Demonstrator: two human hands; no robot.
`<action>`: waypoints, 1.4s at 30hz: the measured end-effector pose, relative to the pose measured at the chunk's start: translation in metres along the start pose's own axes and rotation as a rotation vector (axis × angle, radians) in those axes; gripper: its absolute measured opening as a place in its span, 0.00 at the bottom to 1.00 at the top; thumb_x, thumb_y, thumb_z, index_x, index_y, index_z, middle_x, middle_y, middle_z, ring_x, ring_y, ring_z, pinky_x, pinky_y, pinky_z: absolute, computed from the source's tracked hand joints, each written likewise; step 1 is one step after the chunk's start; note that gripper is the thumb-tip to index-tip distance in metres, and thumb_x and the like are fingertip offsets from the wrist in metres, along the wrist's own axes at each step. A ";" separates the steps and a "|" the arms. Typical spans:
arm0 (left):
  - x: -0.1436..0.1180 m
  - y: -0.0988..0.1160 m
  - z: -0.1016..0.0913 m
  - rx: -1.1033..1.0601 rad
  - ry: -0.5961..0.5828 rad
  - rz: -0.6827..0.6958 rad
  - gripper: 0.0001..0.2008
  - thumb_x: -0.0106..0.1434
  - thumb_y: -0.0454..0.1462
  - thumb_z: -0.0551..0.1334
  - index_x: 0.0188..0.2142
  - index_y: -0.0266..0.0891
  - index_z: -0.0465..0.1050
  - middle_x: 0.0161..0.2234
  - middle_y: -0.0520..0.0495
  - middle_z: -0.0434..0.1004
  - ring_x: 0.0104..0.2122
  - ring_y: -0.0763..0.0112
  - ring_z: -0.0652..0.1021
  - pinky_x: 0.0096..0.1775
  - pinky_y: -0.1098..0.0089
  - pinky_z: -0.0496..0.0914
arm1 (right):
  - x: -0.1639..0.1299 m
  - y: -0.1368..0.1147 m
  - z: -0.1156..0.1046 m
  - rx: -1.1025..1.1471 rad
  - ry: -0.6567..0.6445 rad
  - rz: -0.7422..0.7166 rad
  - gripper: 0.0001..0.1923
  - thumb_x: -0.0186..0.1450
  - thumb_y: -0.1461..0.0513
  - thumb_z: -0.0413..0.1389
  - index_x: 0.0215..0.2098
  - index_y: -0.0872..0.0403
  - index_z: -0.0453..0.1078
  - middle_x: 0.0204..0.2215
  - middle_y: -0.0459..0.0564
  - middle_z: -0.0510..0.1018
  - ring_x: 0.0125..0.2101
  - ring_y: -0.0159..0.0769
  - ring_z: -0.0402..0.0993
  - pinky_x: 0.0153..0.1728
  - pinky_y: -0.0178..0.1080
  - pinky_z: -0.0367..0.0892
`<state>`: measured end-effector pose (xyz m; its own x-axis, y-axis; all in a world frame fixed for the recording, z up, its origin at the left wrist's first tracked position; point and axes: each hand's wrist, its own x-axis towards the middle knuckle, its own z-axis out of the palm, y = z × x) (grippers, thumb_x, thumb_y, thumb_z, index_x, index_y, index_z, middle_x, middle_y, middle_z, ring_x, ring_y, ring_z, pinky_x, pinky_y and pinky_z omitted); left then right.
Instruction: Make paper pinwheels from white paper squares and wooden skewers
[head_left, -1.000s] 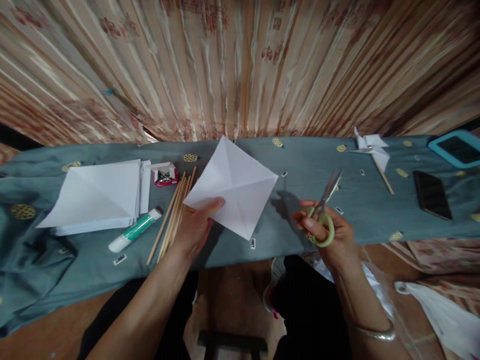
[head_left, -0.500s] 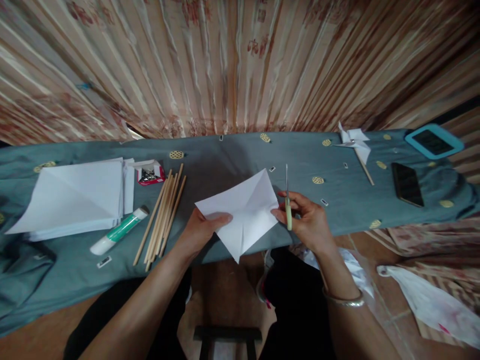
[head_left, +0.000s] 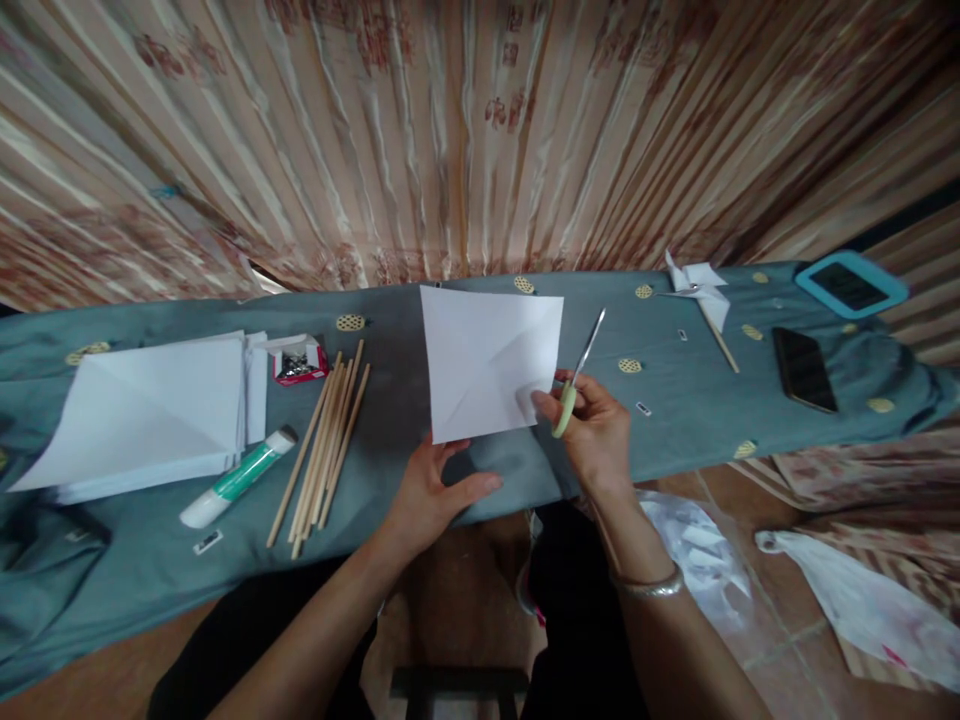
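Observation:
A square sheet of white paper (head_left: 491,360) with diagonal creases is held over the table by its lower right corner. My right hand (head_left: 600,435) pinches that corner between thumb and fingers. Scissors (head_left: 566,408) with pale green handles are also in this hand, their blades pointing up and away to the right. Below the sheet's lower left edge, my left hand (head_left: 431,495) is open, its thumb stretched out to the right. Its fingertips are partly hidden behind the paper, so I cannot tell whether they touch it.
To the left lie a stack of white paper (head_left: 157,400), a glue stick (head_left: 240,478), a small red box of metal pins (head_left: 298,362) and several wooden sticks (head_left: 322,450). On the right are a paper pinwheel (head_left: 705,295), a phone (head_left: 804,368) and a blue-framed tablet (head_left: 851,283).
The paper has turned so its edges run nearly level and upright. My left hand has let go of its corner and dropped lower. The scissors have tilted to the right.

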<state>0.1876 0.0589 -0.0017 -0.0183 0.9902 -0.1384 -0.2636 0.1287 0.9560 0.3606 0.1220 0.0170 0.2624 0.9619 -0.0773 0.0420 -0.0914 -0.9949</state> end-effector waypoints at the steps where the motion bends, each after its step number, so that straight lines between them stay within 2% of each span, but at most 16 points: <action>1: 0.000 -0.001 0.002 0.031 0.035 -0.007 0.29 0.46 0.41 0.75 0.49 0.43 0.75 0.47 0.43 0.80 0.52 0.54 0.76 0.56 0.57 0.66 | -0.003 -0.001 0.005 0.017 -0.012 0.019 0.25 0.43 0.54 0.71 0.37 0.53 0.73 0.19 0.38 0.74 0.21 0.27 0.66 0.25 0.34 0.65; 4: 0.003 0.000 0.006 0.058 0.197 -0.018 0.24 0.50 0.42 0.73 0.47 0.44 0.75 0.41 0.45 0.82 0.49 0.56 0.78 0.58 0.55 0.65 | -0.012 -0.001 0.017 0.083 -0.072 0.083 0.24 0.43 0.56 0.71 0.36 0.52 0.73 0.21 0.39 0.76 0.22 0.29 0.69 0.25 0.34 0.66; 8: 0.012 0.009 0.001 0.128 0.374 -0.001 0.24 0.49 0.44 0.73 0.46 0.45 0.75 0.41 0.46 0.82 0.50 0.56 0.77 0.59 0.55 0.64 | -0.019 0.000 0.029 0.148 -0.153 0.151 0.21 0.44 0.58 0.70 0.36 0.51 0.74 0.23 0.40 0.77 0.24 0.30 0.71 0.28 0.36 0.69; 12: 0.017 0.018 -0.005 0.079 0.411 0.066 0.23 0.50 0.43 0.73 0.46 0.43 0.76 0.42 0.45 0.82 0.47 0.57 0.79 0.55 0.57 0.69 | -0.025 -0.003 0.030 0.145 -0.248 0.208 0.22 0.44 0.55 0.70 0.36 0.51 0.73 0.23 0.40 0.77 0.22 0.28 0.69 0.26 0.35 0.67; 17: 0.023 0.029 -0.018 0.070 0.499 0.130 0.14 0.49 0.40 0.72 0.37 0.41 0.78 0.38 0.47 0.83 0.42 0.59 0.80 0.49 0.61 0.73 | -0.040 -0.003 0.019 0.000 -0.526 0.207 0.23 0.53 0.46 0.66 0.38 0.53 0.73 0.21 0.42 0.73 0.23 0.29 0.66 0.23 0.33 0.61; 21: 0.028 0.035 -0.028 0.104 0.511 0.180 0.12 0.49 0.41 0.71 0.34 0.42 0.78 0.37 0.47 0.83 0.40 0.58 0.80 0.46 0.61 0.75 | -0.051 0.002 0.011 0.031 -0.776 0.255 0.28 0.55 0.42 0.63 0.41 0.54 0.72 0.26 0.46 0.75 0.27 0.32 0.69 0.29 0.36 0.66; 24: 0.028 0.039 -0.031 0.152 0.522 0.196 0.10 0.49 0.41 0.71 0.33 0.44 0.78 0.37 0.47 0.82 0.39 0.57 0.80 0.45 0.60 0.75 | -0.056 0.002 0.007 -0.023 -0.887 0.290 0.31 0.55 0.41 0.63 0.44 0.57 0.71 0.30 0.49 0.76 0.28 0.32 0.68 0.30 0.37 0.65; 27: 0.028 0.042 -0.031 0.176 0.504 0.206 0.10 0.49 0.41 0.71 0.32 0.46 0.78 0.35 0.48 0.82 0.37 0.56 0.80 0.43 0.59 0.76 | -0.057 0.002 0.006 -0.110 -0.929 0.308 0.31 0.57 0.42 0.62 0.44 0.58 0.71 0.28 0.49 0.74 0.27 0.32 0.65 0.27 0.36 0.63; 32: 0.030 0.042 -0.030 0.157 0.500 0.234 0.11 0.49 0.40 0.69 0.34 0.45 0.77 0.31 0.49 0.81 0.36 0.58 0.80 0.43 0.59 0.76 | -0.057 0.003 0.006 -0.121 -0.912 0.319 0.29 0.58 0.42 0.61 0.41 0.59 0.71 0.25 0.47 0.72 0.25 0.31 0.62 0.24 0.37 0.60; 42: 0.028 0.040 -0.026 0.202 0.477 0.222 0.08 0.50 0.39 0.68 0.31 0.42 0.75 0.31 0.47 0.81 0.32 0.63 0.78 0.37 0.62 0.75 | -0.056 0.000 0.009 -0.085 -0.945 0.378 0.29 0.56 0.42 0.62 0.41 0.58 0.69 0.27 0.48 0.74 0.26 0.31 0.67 0.29 0.38 0.64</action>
<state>0.1514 0.0899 0.0265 -0.4983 0.8669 0.0154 -0.0148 -0.0262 0.9995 0.3373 0.0703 0.0211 -0.5941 0.6727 -0.4410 0.1921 -0.4138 -0.8899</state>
